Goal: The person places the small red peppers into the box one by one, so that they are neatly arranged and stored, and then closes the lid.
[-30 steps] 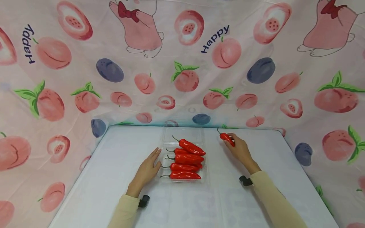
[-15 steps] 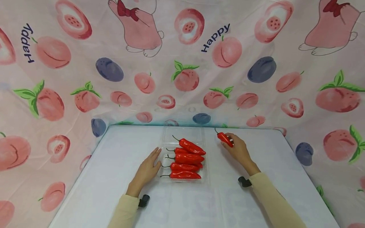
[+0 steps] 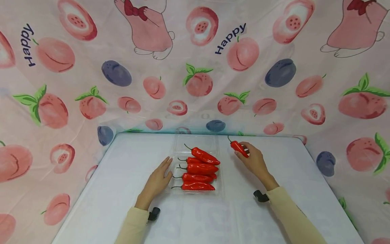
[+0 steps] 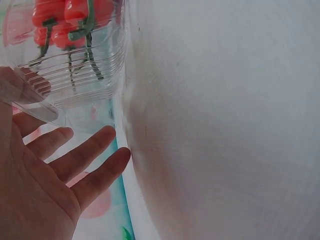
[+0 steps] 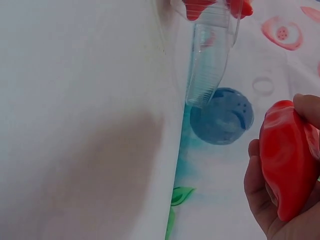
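Observation:
A clear plastic container sits mid-table, its lid folded open toward the back. Several glossy red chili peppers with thin green stems lie in it side by side, the rearmost one slanting on top. My left hand rests at the container's left side with fingers straight; in the left wrist view its thumb touches the clear wall. To the right of the container, my right hand holds one red chili pepper between thumb and fingers, stem pointing to the back left. The right wrist view shows that pepper raised off the table.
The white tabletop runs back to a hanging cloth printed with fruit and rabbits, which also covers both sides. Black wrist cameras are worn at both sleeves.
My right hand has shifted slightly left with the chili pepper, toward the container. The left hand and the peppers in the container stay as they were.

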### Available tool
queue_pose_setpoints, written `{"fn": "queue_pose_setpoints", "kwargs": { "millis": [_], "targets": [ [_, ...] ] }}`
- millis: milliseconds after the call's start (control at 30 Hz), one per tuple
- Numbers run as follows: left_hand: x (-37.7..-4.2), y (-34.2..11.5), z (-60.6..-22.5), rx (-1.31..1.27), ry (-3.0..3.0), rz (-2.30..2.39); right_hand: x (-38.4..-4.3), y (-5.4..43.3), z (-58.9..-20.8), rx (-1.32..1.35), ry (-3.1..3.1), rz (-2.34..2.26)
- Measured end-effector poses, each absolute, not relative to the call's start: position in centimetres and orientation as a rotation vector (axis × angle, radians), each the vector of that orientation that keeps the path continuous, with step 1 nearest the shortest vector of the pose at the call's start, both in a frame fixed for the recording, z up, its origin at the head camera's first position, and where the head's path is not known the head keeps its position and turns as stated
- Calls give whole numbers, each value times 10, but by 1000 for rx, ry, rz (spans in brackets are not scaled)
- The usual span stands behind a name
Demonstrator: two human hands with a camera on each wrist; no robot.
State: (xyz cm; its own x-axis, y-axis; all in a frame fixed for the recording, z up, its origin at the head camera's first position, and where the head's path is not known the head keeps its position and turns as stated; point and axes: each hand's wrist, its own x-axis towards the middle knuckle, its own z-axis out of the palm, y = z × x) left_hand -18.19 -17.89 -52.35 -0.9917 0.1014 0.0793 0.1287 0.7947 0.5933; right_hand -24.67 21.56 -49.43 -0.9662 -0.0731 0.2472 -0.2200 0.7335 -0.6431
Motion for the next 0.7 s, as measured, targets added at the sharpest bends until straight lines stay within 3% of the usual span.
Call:
{"fn": "queue_pose_setpoints", "kwargs": {
  "millis": [700],
  "targets": [
    [-182, -179, -522, -190, -2936, -981, -225, 192, -482, 353, -2697, 1068]
  ]
}}
